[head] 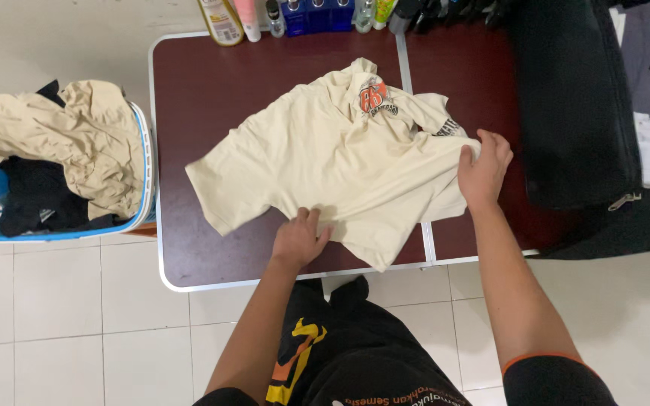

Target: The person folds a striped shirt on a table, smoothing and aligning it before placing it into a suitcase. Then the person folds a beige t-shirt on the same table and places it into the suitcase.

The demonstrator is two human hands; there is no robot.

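A cream T-shirt (340,162) with an orange and black print near its collar lies spread and partly folded on a dark red folding table (205,98). My left hand (299,239) pinches the shirt's lower edge near the table's front. My right hand (483,169) grips the fabric at the shirt's right side, where it lies over the table's middle seam.
A blue and white laundry basket (144,180) with cream and black clothes stands left of the table. Bottles (223,19) line the table's back edge. A black bag (577,105) covers the table's right part. White floor tiles surround everything.
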